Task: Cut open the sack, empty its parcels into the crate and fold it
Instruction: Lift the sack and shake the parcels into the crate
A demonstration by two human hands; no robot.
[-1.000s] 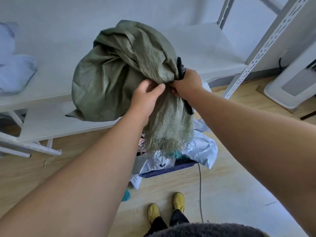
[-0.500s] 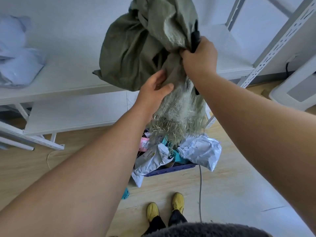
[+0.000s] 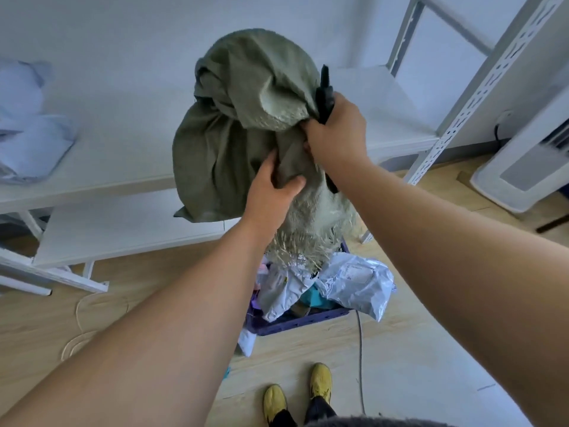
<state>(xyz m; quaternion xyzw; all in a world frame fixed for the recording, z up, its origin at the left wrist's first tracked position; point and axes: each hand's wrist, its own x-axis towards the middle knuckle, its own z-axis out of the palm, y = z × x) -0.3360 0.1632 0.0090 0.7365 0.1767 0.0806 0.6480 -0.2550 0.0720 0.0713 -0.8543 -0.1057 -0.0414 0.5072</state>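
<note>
The olive-green woven sack (image 3: 234, 127) hangs bunched in the air with its frayed cut mouth pointing down over the blue crate (image 3: 295, 323). My right hand (image 3: 337, 134) grips a fold of the sack together with a black tool (image 3: 324, 94). Lower on the sack, my left hand (image 3: 271, 188) pinches the cloth between thumb and fingers. Grey and white parcels (image 3: 354, 283) fill the crate and hang over its rim. One white parcel (image 3: 247, 342) lies on the floor at the crate's front left corner.
White shelving (image 3: 117, 229) runs behind the sack, with pale blue bags (image 3: 27, 131) on its upper board at left. A white perforated upright (image 3: 480, 87) and a white appliance (image 3: 523, 174) stand at right. A cable (image 3: 359, 359) crosses the wooden floor by my yellow shoes (image 3: 297, 392).
My right hand raised the sack, then brought it down a little. My left hand let go of its higher hold and now pinches the cloth lower, nearer the frayed mouth.
</note>
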